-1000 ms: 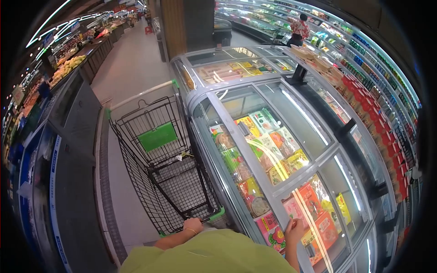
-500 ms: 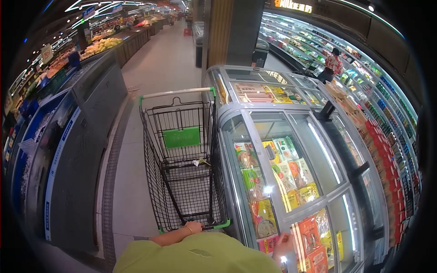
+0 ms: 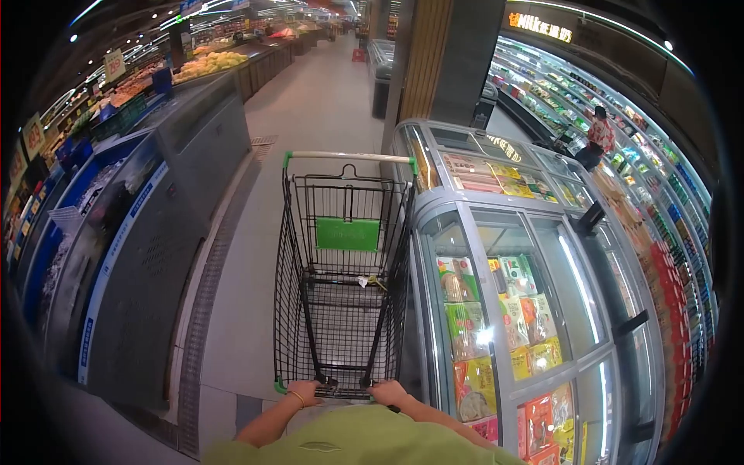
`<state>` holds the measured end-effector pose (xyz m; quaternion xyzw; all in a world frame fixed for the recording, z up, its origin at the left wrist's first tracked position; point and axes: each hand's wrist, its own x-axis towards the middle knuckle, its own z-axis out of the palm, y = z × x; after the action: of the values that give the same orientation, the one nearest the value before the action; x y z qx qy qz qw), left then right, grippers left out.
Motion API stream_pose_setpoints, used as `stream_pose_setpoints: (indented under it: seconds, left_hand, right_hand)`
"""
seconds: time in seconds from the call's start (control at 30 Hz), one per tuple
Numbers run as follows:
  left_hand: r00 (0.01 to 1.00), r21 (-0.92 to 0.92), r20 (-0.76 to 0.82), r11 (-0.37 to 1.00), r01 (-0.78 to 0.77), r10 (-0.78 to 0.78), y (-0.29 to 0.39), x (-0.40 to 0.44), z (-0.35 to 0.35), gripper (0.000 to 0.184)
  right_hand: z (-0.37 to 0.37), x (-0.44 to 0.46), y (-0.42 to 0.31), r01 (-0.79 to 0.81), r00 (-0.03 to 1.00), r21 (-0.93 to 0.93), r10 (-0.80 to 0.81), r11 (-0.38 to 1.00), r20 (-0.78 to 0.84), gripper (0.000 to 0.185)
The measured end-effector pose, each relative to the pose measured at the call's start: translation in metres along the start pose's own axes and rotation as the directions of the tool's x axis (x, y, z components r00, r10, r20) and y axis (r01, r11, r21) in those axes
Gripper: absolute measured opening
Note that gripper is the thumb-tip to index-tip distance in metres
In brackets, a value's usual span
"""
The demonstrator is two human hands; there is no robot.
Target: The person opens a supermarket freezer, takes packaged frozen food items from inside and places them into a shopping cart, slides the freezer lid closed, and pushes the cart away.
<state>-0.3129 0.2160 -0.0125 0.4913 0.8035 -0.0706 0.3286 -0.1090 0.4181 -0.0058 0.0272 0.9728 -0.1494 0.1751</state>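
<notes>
My left hand, with a band at the wrist, is closed over the near rim of a black wire shopping cart, toward its left corner. My right hand is closed on the same rim, toward the right corner. A green panel hangs inside the cart, and a pale handlebar with green ends spans its far side. A small white and yellowish scrap lies in the cart. Close on the right stands a glass-topped freezer holding colourful frozen food packs.
Grey counters line the left side, with a drain strip along the floor. An aisle runs ahead past a pillar. A person stands by the chilled shelves at right.
My right hand has left the freezer side and taken hold of the cart's rim. My left hand has shifted left along that rim. The view has turned slightly left.
</notes>
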Motion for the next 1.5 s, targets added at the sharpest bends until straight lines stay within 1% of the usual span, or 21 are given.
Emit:
stream_pose_setpoints:
  seconds: [0.03,0.1,0.17,0.2,0.23,0.27,0.3,0.37,0.4,0.53,0.63,0.77,0.83,0.93,1.0,1.13,1.2,1.27,1.37,1.4,1.5]
  left_hand:
    - [1.000,-0.001,-0.004,1.000,0.009,-0.009,-0.009,-0.001,-0.001,0.066]
    - [0.971,0.075,0.182,0.987,0.144,-0.156,-0.020,-0.006,-0.006,0.063]
    - [0.970,0.074,0.183,0.986,0.150,-0.161,-0.023,-0.009,-0.008,0.063]
    - [0.970,0.077,0.180,0.986,0.150,-0.162,-0.022,-0.009,-0.010,0.062]
    - [0.969,0.075,0.182,0.985,0.153,-0.165,-0.022,-0.012,-0.012,0.062]
    - [0.978,0.057,0.154,0.989,0.135,-0.143,-0.018,-0.018,-0.020,0.055]
    - [0.985,0.038,0.121,0.992,0.119,-0.123,-0.017,-0.020,-0.026,0.048]
    - [0.980,0.073,0.148,0.990,0.121,-0.130,-0.017,-0.010,-0.020,0.053]
    - [0.975,0.109,0.180,0.988,0.111,-0.130,-0.016,-0.006,-0.017,0.059]
    - [0.980,0.092,0.173,0.992,0.087,-0.102,-0.010,0.010,-0.014,0.059]
    - [0.977,0.101,0.190,0.992,0.076,-0.095,-0.005,0.019,-0.022,0.057]
    - [0.983,0.094,0.165,0.994,0.061,-0.076,0.003,0.031,-0.039,0.052]
    - [0.983,0.097,0.164,0.993,0.061,-0.076,0.003,0.040,-0.041,0.050]
    - [0.986,0.088,0.140,0.993,0.083,-0.095,0.007,0.057,-0.046,0.049]
    - [0.978,0.066,0.165,0.991,0.120,-0.129,0.011,0.068,-0.056,0.048]
    - [0.981,0.078,0.133,0.988,0.131,-0.140,0.019,0.090,-0.079,0.048]
    - [0.978,-0.016,0.082,0.981,0.194,-0.193,0.024,0.096,-0.095,0.033]
    - [0.979,-0.028,0.084,0.982,0.187,-0.184,0.022,0.116,-0.112,0.033]
    - [0.977,-0.038,0.076,0.979,0.201,-0.198,0.019,0.152,-0.130,0.032]
    - [0.975,-0.025,0.075,0.977,0.213,-0.210,0.016,0.147,-0.134,0.030]
    - [0.958,-0.044,0.076,0.959,0.281,-0.277,0.015,0.177,-0.161,0.027]
  right_hand:
    - [0.002,0.003,0.000,-0.007,0.999,-0.002,0.007,1.000,0.036,0.037]
    - [-0.004,0.008,-0.002,-0.010,0.997,-0.005,0.010,1.000,0.074,0.033]
    - [-0.008,0.014,-0.005,-0.055,0.958,0.004,0.052,0.998,0.284,0.035]
    - [-0.008,0.013,-0.006,-0.051,0.957,0.005,0.048,0.999,0.286,0.035]
    - [-0.009,0.011,-0.007,-0.036,0.980,0.018,0.032,0.999,0.194,0.027]
    - [-0.008,0.010,-0.006,-0.020,0.995,0.029,0.017,0.999,0.099,0.020]
    - [-0.008,0.009,-0.003,-0.015,0.995,0.026,0.012,1.000,0.096,0.020]
    - [-0.008,0.009,0.004,0.037,0.998,0.015,-0.038,0.999,0.042,0.021]
    - [-0.007,0.009,0.008,0.044,0.998,0.008,-0.044,0.999,0.043,0.021]
    - [-0.020,0.006,0.021,0.029,0.997,-0.017,-0.028,0.999,0.077,0.024]
    - [-0.041,0.005,0.028,-0.007,0.994,-0.017,0.009,1.000,0.105,0.033]
    - [-0.060,0.013,0.042,-0.034,0.984,-0.047,0.041,0.998,0.172,0.035]
    - [-0.082,0.015,0.044,-0.097,0.966,-0.041,0.104,0.994,0.237,0.034]
    - [-0.084,0.025,0.065,-0.083,0.965,-0.049,0.093,0.995,0.245,0.035]
    - [-0.084,0.032,0.081,-0.066,0.969,-0.046,0.075,0.997,0.235,0.036]
    - [-0.085,0.051,0.118,-0.023,0.982,-0.055,0.033,0.998,0.187,0.037]
    - [-0.093,0.061,0.130,-0.024,0.982,-0.072,0.037,0.997,0.184,0.035]
    - [-0.102,0.071,0.150,-0.024,0.982,-0.092,0.041,0.996,0.185,0.033]
    - [-0.111,0.095,0.180,0.015,0.999,-0.132,-0.009,0.991,0.046,0.031]
    - [-0.115,0.097,0.177,0.042,0.998,-0.130,-0.036,0.991,0.054,0.031]
    - [-0.136,0.123,0.202,-0.002,0.999,-0.098,0.005,0.995,0.035,0.032]
